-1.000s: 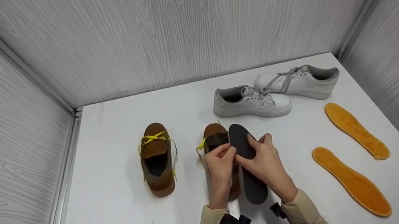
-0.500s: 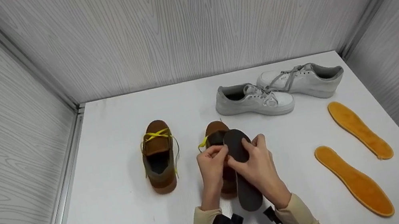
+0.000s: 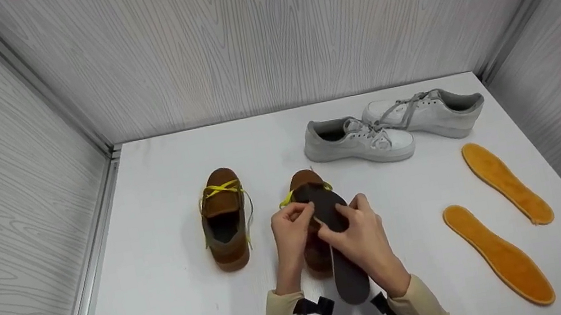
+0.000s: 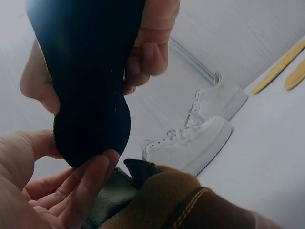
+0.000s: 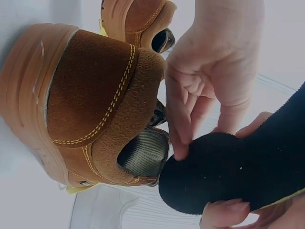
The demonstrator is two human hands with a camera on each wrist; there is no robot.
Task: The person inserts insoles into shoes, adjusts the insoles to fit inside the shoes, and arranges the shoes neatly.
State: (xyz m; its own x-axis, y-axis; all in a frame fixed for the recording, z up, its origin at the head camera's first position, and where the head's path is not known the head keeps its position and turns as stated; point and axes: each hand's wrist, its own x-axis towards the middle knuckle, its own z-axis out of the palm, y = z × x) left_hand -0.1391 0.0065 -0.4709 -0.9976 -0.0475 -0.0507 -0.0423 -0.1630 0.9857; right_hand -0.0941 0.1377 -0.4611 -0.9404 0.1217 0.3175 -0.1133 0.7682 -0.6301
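Both hands hold a dark insole over a brown shoe with yellow laces. The left hand pinches the insole near its front end, thumb and fingers on opposite edges in the left wrist view. The right hand grips it across the width a little farther back, thumb and fingers at either edge. In the right wrist view the insole's rounded tip is right at the shoe's opening, beside the tongue. The hands and insole hide part of the shoe in the head view.
A matching brown shoe stands to the left. White sneakers with grey laces sit at the back right, one overlapping the other. Two orange insoles lie on the right of the white table. Grained panels enclose the back and sides.
Both hands have moved left with the dark insole. Its front end has tilted left and now overlaps the shoe's opening, where before it stood beside the shoe.
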